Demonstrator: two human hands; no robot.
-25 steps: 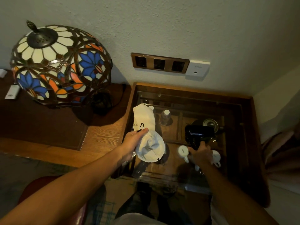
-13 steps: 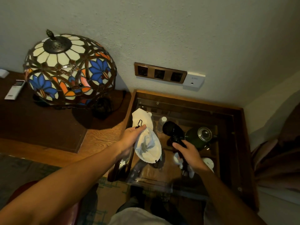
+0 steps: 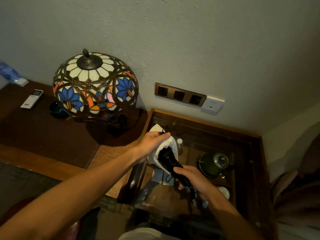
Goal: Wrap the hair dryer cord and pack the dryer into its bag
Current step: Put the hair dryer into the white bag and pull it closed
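Note:
A white drawstring bag [image 3: 173,148] hangs over the glass-topped side table [image 3: 242,135], its mouth held open by my left hand [image 3: 152,144], which grips its upper edge. The black hair dryer [image 3: 168,159] points nose-first into the bag's mouth, its front end partly inside. My right hand [image 3: 192,179] grips the dryer's handle from the lower right. The wrapped black cord [image 3: 193,196] hangs below that hand.
A stained-glass lamp [image 3: 95,87] stands on the wooden desk [image 3: 43,135] to the left, with a white remote [image 3: 32,98] beyond it. Under the glass top sit a green kettle [image 3: 214,164], a small bottle [image 3: 179,142] and white cups [image 3: 224,192]. Wall sockets [image 3: 180,96] are above.
My right hand has carried the dryer left and pushed its nose into the bag's mouth. The camera view has tilted, shifting everything down and right.

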